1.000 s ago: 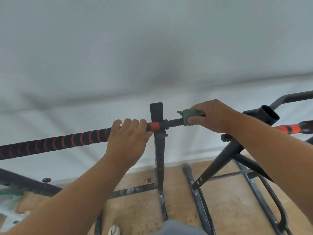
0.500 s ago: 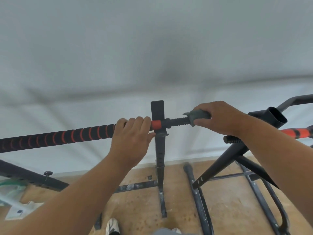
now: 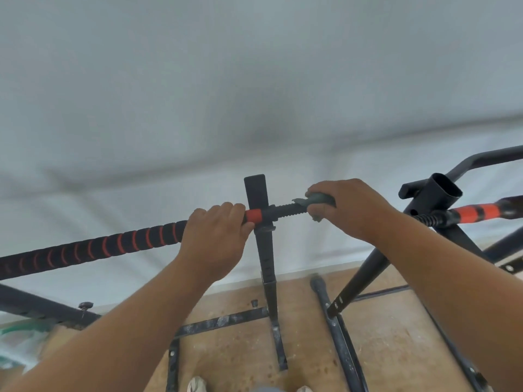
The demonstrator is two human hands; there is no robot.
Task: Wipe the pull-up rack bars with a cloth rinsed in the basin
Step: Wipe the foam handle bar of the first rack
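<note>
The pull-up bar point(image 3: 93, 248) runs across the view, padded black with orange rings on the left and a bare ribbed black section in the middle. My left hand point(image 3: 215, 236) grips the padded bar just left of the black upright post point(image 3: 261, 222). My right hand point(image 3: 346, 207) holds a grey-green cloth point(image 3: 315, 199) wrapped round the ribbed section right of the post. The bar's right end with orange bands point(image 3: 475, 212) shows past my right forearm. No basin is in view.
A second black upright with an open tube top point(image 3: 444, 190) leans at the right. The rack's base rails point(image 3: 223, 321) lie on the brown floor point(image 3: 390, 343) below. A white wall point(image 3: 254, 94) fills the background. Shoe tips point(image 3: 196, 384) show at the bottom edge.
My right hand with the cloth has slid rightward along the ribbed bar section, away from the post. The left hand keeps its grip, a little closer to the post.
</note>
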